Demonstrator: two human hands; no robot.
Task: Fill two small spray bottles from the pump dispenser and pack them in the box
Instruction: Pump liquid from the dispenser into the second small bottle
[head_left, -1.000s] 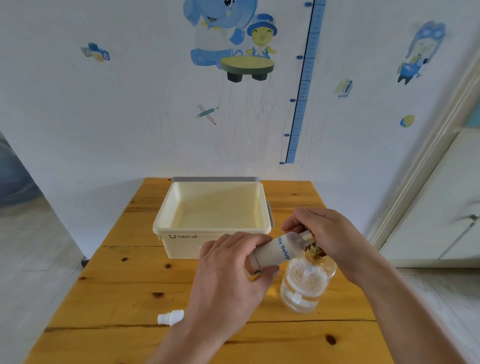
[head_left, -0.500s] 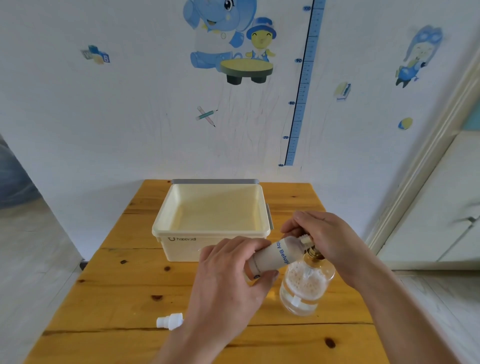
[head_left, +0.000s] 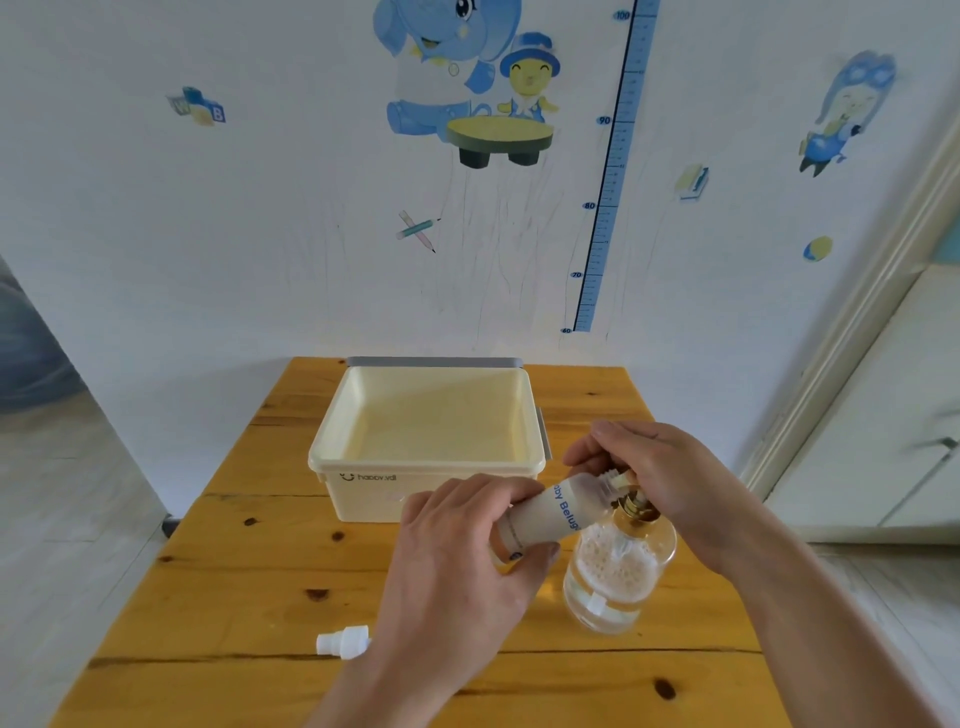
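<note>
My left hand (head_left: 457, 561) grips a small white spray bottle (head_left: 556, 512) with blue lettering, tilted so its open neck points at the pump head. My right hand (head_left: 654, 483) rests over the gold pump top of the clear glass dispenser (head_left: 618, 577), which holds foamy liquid and stands on the wooden table. The pump nozzle is mostly hidden under my right fingers. A cream plastic box (head_left: 426, 467) sits open behind my hands, nothing inside it. A white spray cap (head_left: 343, 640) lies on the table by my left wrist. No second spray bottle is in view.
The wooden table (head_left: 249, 587) is small and pushed against a white wall with cartoon stickers and a height chart. Floor drops away on the left; a white door frame and cabinet stand on the right.
Both hands, the bottle and the dispenser hold almost the same pose; my right hand has lifted slightly on the pump and the view has shifted a little.
</note>
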